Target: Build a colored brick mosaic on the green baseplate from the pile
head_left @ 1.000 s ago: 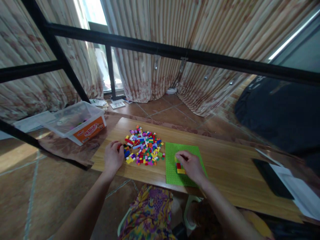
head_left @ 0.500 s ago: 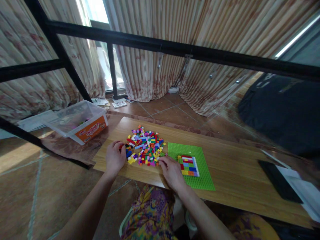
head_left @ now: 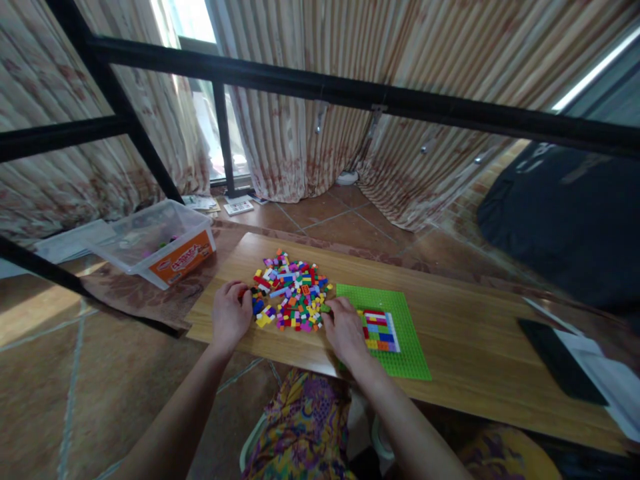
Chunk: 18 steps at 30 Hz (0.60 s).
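A loose heap of small multicoloured toy bricks (head_left: 293, 290) lies on the wooden board. My left hand (head_left: 231, 315) rests at the heap's left edge with its fingers curled. A bit of red shows by its fingertips, too small to make out. At the heap's right edge is my right hand (head_left: 345, 328), thumb and fingers drawn together beside a small green piece; what they pinch is hidden. Its back partly covers the left side of the green studded baseplate (head_left: 413, 347). On that plate sits a flat block of coloured bricks (head_left: 383, 331), with a white row along its right side.
A clear plastic bin (head_left: 170, 233) with an orange label stands on the floor at left, a few pieces inside. A black flat object (head_left: 560, 360) and white papers (head_left: 600, 377) lie at the board's right end. Dark metal bars (head_left: 320, 87) cross in front of the curtains.
My right hand has shifted slightly up and right along the heap's edge, covering more of the baseplate's left side. My left hand has stayed in place.
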Available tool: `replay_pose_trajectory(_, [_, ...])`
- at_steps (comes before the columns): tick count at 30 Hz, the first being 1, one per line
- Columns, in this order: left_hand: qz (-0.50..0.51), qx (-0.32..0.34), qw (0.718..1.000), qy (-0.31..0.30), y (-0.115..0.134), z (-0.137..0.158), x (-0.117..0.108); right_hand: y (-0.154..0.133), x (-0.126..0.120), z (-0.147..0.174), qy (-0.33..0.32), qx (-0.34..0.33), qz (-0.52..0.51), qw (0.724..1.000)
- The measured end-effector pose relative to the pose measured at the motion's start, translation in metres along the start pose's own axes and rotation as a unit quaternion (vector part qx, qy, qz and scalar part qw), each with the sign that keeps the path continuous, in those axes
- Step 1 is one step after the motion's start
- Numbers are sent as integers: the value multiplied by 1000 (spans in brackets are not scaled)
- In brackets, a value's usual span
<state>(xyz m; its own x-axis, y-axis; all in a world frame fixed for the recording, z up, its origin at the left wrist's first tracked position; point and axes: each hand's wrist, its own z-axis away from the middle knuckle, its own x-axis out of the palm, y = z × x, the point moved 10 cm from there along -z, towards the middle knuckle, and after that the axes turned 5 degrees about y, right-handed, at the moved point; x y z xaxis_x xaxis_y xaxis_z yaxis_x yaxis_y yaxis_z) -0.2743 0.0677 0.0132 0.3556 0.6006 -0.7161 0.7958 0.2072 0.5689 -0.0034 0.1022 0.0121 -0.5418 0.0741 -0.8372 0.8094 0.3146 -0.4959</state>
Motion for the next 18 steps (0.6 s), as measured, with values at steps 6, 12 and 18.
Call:
replay_pose_trajectory(6, [4,1,1000,3,0,0,0,-15,-3,-1,19,-19,-7,1000])
replay_pose_trajectory(12, [4,-4,1000,-1,2,0,-2,-61,9,-12,11,-76,9,997])
replay_pose_trajectory(18, [8,1,1000,2,0,-1,-1,-74,28,-23,-11,-58,49,997])
